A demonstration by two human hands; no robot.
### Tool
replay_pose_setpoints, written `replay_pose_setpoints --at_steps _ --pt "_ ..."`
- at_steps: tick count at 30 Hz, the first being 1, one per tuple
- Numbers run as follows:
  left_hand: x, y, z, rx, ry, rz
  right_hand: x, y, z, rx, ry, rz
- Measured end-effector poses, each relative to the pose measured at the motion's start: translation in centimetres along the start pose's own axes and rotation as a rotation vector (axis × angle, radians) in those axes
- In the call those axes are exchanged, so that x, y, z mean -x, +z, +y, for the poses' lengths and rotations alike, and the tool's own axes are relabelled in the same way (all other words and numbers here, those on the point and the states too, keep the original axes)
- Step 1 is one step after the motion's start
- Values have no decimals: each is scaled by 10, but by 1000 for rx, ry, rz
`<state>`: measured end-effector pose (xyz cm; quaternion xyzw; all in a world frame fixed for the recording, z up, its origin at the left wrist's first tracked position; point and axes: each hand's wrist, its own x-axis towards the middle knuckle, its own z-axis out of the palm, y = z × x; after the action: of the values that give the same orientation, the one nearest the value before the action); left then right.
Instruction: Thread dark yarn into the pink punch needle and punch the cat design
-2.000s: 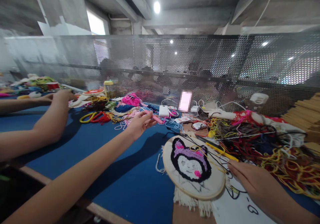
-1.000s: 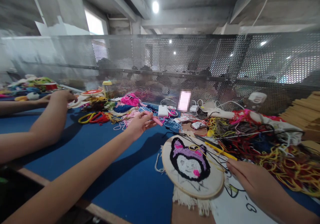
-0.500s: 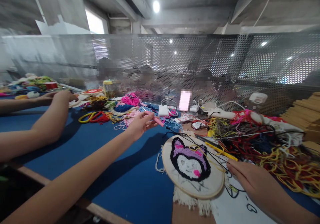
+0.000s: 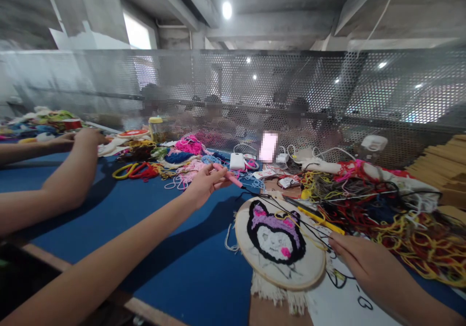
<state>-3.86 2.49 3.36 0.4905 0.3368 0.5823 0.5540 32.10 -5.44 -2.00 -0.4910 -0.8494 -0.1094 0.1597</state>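
My left hand is closed around a pink pen-like punch needle, held above the blue table to the left of the hoop. Strands of black yarn run from near its lower end across the hoop to my right hand. The fingers of that hand are pressed together on the yarn, beside the hoop's right edge. Stretched in the round embroidery hoop is cream cloth with a black, purple, white and pink character face. A yellow-and-black cutter-like tool lies between the hoop and my right hand.
Tangled yarn heaps at the right, with more yarn piles at the back left. A drawn paper sheet lies under the hoop's right side. A co-worker's arms reach in at left. A perforated metal screen stands behind the table.
My left hand has turned the punch needle slightly, and its lower end has moved right and down, close to the black yarn. My right hand and the hoop stay nearly in place.
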Motion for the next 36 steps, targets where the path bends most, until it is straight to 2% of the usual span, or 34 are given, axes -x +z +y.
replay_pose_setpoints --at_steps 5,12,18,22,30,36 --pt "2 2 -2 -14 -2 -1 -1 0 -1 -23 -7 -8" --pt "8 11 -7 11 -84 0 -2 -2 -3 -36 -6 -9" --pt "14 18 -13 61 -139 -66 -1 -5 -8 -81 -14 -2" --pt "17 22 -14 80 -180 -64 -3 -7 -11 -124 -8 0" --pt "16 17 -13 24 -122 -58 -4 -12 -16 -92 -67 -2" --pt "15 16 -17 45 -164 -105 -3 -9 -13 -62 -89 7"
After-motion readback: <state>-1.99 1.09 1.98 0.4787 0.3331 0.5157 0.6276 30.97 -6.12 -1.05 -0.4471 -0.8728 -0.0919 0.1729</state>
